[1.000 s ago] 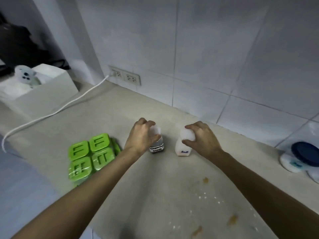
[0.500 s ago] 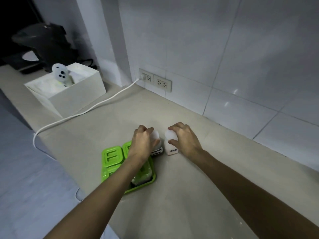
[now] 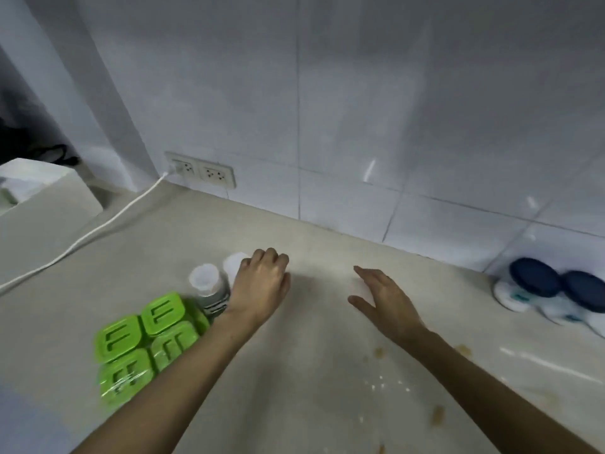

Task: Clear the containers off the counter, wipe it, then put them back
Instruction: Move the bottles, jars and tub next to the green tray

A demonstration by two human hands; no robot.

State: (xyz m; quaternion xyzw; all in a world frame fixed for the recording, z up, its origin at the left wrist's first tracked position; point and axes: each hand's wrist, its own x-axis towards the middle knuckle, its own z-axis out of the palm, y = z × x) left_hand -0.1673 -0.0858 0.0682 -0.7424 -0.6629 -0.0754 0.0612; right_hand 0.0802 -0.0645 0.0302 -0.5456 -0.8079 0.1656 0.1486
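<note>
Fingers of left hand [image 3: 262, 283] curl beside two white-capped bottles [image 3: 209, 285]; right hand [image 3: 384, 299] hovers spread, empty.

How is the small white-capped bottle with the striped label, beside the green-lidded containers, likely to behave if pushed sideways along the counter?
The bottle looks taller than it is wide, so a push near its cap would probably tip it rather than slide it. Tipped, its round body would likely roll. It stands close against the green-lidded containers, which might stop it on that side. It is probably light plastic.

Two bottles [image 3: 214, 283] stand behind the lidded tray [image 3: 144, 342]; tubs [image 3: 553, 290] far right.
</note>
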